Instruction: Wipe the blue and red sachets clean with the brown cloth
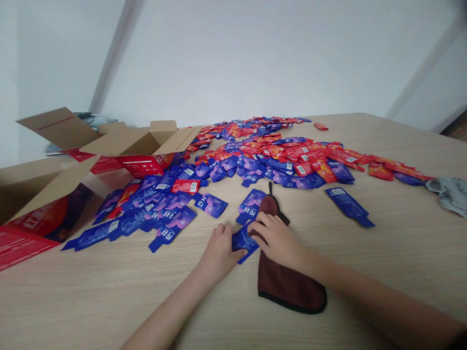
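Observation:
My left hand holds a small blue pouch by its left side, with the thumb at its lower edge. My right hand has its fingers curled over a dark brown cloth with black edging and a loop at its top. Those fingertips reach the right end of the blue pouch, and whether they touch it I cannot tell. Just beyond lies another blue pouch, partly beside the cloth. A single blue pouch rests farther to the right.
Overlapping blue pouches spread at the left. A long heap of red and blue pouches covers the table's back half. Two open cardboard boxes, one farther back and one nearer, stand left. A grey cloth lies far right.

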`<state>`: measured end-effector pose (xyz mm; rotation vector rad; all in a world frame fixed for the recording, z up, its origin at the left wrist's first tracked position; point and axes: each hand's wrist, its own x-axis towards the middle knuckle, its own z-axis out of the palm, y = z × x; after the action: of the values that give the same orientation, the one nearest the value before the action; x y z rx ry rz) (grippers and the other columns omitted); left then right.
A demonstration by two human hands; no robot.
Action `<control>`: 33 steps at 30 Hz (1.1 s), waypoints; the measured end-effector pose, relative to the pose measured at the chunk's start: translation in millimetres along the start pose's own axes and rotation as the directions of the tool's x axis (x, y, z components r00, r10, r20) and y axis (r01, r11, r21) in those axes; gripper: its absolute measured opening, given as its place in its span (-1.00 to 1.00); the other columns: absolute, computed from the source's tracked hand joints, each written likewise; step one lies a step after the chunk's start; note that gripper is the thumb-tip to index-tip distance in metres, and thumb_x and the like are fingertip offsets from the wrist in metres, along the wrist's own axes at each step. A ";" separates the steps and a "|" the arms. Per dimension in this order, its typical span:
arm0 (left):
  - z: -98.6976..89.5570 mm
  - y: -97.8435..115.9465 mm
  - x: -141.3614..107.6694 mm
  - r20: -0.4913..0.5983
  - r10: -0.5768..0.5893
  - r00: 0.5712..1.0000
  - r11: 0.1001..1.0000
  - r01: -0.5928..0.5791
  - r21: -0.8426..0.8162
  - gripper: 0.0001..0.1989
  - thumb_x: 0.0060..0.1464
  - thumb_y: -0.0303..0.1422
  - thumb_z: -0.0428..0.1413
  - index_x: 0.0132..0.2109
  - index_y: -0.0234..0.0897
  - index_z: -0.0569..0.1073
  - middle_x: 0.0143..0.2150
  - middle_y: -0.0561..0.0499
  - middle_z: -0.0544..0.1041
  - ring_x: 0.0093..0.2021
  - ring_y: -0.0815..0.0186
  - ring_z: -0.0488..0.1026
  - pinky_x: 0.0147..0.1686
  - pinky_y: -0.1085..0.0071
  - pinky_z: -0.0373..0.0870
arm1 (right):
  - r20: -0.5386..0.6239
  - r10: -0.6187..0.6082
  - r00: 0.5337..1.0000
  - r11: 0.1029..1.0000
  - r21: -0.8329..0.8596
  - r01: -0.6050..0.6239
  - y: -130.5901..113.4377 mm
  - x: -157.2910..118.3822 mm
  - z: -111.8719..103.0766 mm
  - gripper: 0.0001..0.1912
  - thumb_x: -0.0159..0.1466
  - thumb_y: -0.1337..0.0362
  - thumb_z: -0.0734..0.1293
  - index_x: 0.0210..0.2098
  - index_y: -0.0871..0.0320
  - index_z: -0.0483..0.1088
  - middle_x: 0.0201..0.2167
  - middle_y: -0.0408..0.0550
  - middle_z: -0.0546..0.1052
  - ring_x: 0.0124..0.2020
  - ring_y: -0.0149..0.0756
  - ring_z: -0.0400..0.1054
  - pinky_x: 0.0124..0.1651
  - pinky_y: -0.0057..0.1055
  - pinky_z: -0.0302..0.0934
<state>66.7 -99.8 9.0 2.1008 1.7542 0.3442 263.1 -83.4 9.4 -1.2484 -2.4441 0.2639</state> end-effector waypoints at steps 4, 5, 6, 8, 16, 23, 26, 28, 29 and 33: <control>-20.6 -28.4 -6.7 -0.070 -0.115 0.991 0.993 0.117 0.032 -0.73 0.17 -0.45 0.08 0.03 -0.28 0.30 -0.26 -0.05 0.53 -0.22 0.17 0.54 -0.30 0.39 0.36 | -0.028 -0.070 0.997 0.997 -0.038 0.069 -26.7 44.7 16.2 -0.84 0.36 0.28 0.22 -0.11 0.06 0.39 -0.11 -0.03 0.38 -0.10 -0.20 0.26 -0.08 -0.26 0.11; -26.0 -35.5 -8.4 -0.098 -0.144 0.985 0.985 0.152 0.083 -0.75 0.21 -0.47 0.01 0.04 -0.27 0.30 -0.30 -0.04 0.55 -0.26 0.16 0.55 -0.35 0.40 0.34 | -0.020 -0.090 0.996 0.995 -0.055 0.089 -33.5 55.2 21.3 -0.84 0.35 0.26 0.23 -0.10 0.06 0.39 -0.10 -0.03 0.38 -0.10 -0.20 0.26 -0.08 -0.26 0.11; -30.9 -42.8 -9.7 -0.136 -0.158 0.978 0.973 0.178 0.149 -0.74 0.23 -0.49 -0.04 0.05 -0.26 0.30 -0.32 -0.05 0.56 -0.28 0.15 0.56 -0.37 0.39 0.33 | -0.006 -0.106 0.994 0.992 -0.069 0.106 -40.0 65.0 26.8 -0.83 0.34 0.26 0.24 -0.10 0.06 0.39 -0.10 -0.03 0.39 -0.10 -0.19 0.26 -0.09 -0.26 0.11; -38.1 -58.3 -10.7 -0.213 -0.110 0.971 0.937 0.172 0.304 -0.62 0.21 -0.58 -0.12 0.12 -0.25 0.30 -0.20 -0.11 0.59 -0.21 0.13 0.57 -0.29 0.34 0.35 | 0.024 -0.123 0.992 0.988 -0.089 0.124 -51.2 82.0 38.0 -0.83 0.33 0.26 0.26 -0.09 0.07 0.39 -0.11 -0.04 0.40 -0.10 -0.19 0.26 -0.10 -0.26 0.11; -38.0 -95.3 6.4 -0.285 0.028 0.958 0.791 0.153 0.592 -0.47 0.19 -0.56 -0.13 0.29 -0.30 0.26 0.31 -0.21 0.30 0.24 -0.09 0.25 0.10 -0.04 0.22 | 0.033 -0.051 0.998 0.993 -0.105 0.054 -58.9 81.5 29.0 -0.86 0.30 0.32 0.25 -0.16 0.09 0.41 -0.17 -0.01 0.42 -0.14 -0.18 0.31 -0.14 -0.25 0.16; -31.9 -18.3 20.0 -0.219 0.239 0.946 0.894 -0.126 0.429 -0.54 0.19 -0.33 0.00 0.23 -0.30 0.30 0.20 -0.22 0.35 0.17 0.03 0.28 0.10 0.09 0.24 | 0.001 0.097 0.995 0.994 -0.052 -0.096 -24.9 7.0 -44.2 -0.82 0.33 0.32 0.19 -0.16 0.06 0.41 -0.16 -0.02 0.41 -0.14 -0.19 0.34 -0.09 -0.25 0.21; -8.3 19.4 31.1 -0.124 0.320 0.939 0.893 -0.255 0.372 -0.51 0.24 -0.29 -0.03 0.29 -0.25 0.22 0.19 -0.18 0.35 0.13 0.07 0.31 0.04 0.14 0.29 | 0.024 0.183 0.983 0.980 -0.088 -0.180 -0.5 -21.0 -48.8 -0.81 0.33 0.32 0.18 -0.16 0.05 0.41 -0.17 -0.02 0.41 -0.17 -0.18 0.36 -0.12 -0.21 0.25; 9.6 35.0 37.0 -0.100 0.315 0.944 0.889 -0.257 0.378 -0.50 0.27 -0.23 -0.05 0.31 -0.22 0.20 0.21 -0.19 0.33 0.12 0.04 0.31 0.02 0.10 0.30 | 0.044 0.222 0.974 0.970 -0.115 -0.216 15.2 -36.8 -41.8 -0.81 0.32 0.33 0.18 -0.17 0.07 0.42 -0.18 -0.01 0.41 -0.18 -0.18 0.36 -0.13 -0.21 0.26; 17.3 39.4 38.6 -0.099 0.304 0.948 0.888 -0.244 0.390 -0.51 0.28 -0.22 -0.06 0.31 -0.21 0.21 0.23 -0.21 0.32 0.13 0.01 0.30 0.02 0.07 0.29 | 0.050 0.231 0.972 0.967 -0.120 -0.224 22.0 -43.6 -36.9 -0.81 0.32 0.34 0.18 -0.18 0.08 0.42 -0.18 -0.01 0.41 -0.18 -0.17 0.37 -0.13 -0.21 0.27; 30.3 37.2 32.9 -0.056 0.329 0.943 0.867 -0.278 0.414 -0.53 0.29 -0.25 -0.07 0.30 -0.19 0.24 0.33 -0.20 0.21 0.24 -0.08 0.18 0.11 -0.01 0.21 | 0.038 0.236 0.971 0.969 -0.079 -0.233 38.5 -61.3 -23.8 -0.78 0.33 0.34 0.17 -0.15 0.08 0.42 -0.18 -0.01 0.41 -0.17 -0.21 0.38 -0.09 -0.24 0.28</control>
<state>118.8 -77.1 -3.8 2.7196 1.6674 0.2147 334.0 -110.5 3.0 -1.5837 -2.3630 0.2717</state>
